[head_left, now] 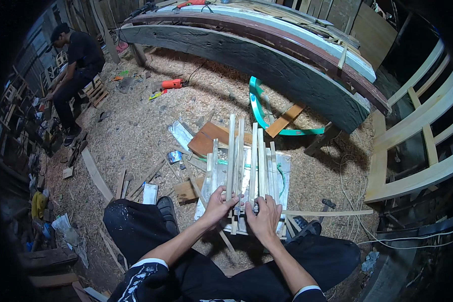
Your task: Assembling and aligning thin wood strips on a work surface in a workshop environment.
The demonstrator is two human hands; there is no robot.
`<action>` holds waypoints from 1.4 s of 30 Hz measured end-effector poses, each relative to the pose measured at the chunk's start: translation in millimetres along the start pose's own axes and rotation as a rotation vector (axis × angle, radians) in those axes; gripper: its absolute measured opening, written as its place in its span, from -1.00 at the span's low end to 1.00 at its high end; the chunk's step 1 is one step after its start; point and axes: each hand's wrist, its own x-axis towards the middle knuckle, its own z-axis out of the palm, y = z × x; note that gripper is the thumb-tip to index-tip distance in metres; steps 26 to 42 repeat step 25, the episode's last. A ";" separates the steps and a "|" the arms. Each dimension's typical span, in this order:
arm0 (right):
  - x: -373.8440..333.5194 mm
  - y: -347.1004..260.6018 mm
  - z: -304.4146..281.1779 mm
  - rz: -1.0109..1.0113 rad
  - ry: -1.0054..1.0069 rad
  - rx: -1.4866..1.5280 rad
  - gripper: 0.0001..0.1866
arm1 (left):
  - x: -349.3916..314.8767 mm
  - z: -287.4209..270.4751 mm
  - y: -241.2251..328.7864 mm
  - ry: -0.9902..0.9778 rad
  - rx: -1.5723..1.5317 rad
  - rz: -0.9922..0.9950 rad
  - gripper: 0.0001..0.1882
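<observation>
Several narrow, pale wooden strips stand out lengthwise from my lap, over a light-coloured flat board (284, 168). My left hand (218, 207) is closed round the near part of a wooden strip (231, 156), thumb pointing inward. Beside it, my right hand (265, 217) curls its fingers round another wooden strip (253, 161). How many strips each hand grips is hidden by the fingers. More strips lie close on both outer sides, with uneven far ends. A thin green cord (282, 177) loops by the strips on the right.
A long dark beam (246, 56) edges the workbench ahead. An orange power tool (171, 83), a green band (256, 103) and a brown board (206, 139) lie on the shavings. A hammer (328, 204) is right of my foot. Wooden frames (412, 133) stand right; a person (80, 60) sits far left.
</observation>
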 end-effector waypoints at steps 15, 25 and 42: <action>1.7 16.1 -5.3 0.022 -0.251 0.068 -0.51 | 6.8 -21.9 -19.2 0.089 0.344 0.048 -0.37; 7.0 34.2 -15.4 -0.076 -0.351 0.139 -0.26 | -3.3 -12.1 -21.9 -0.152 1.427 0.609 -0.39; 7.0 34.2 -15.4 -0.076 -0.351 0.139 -0.26 | -3.3 -12.1 -21.9 -0.152 1.427 0.609 -0.39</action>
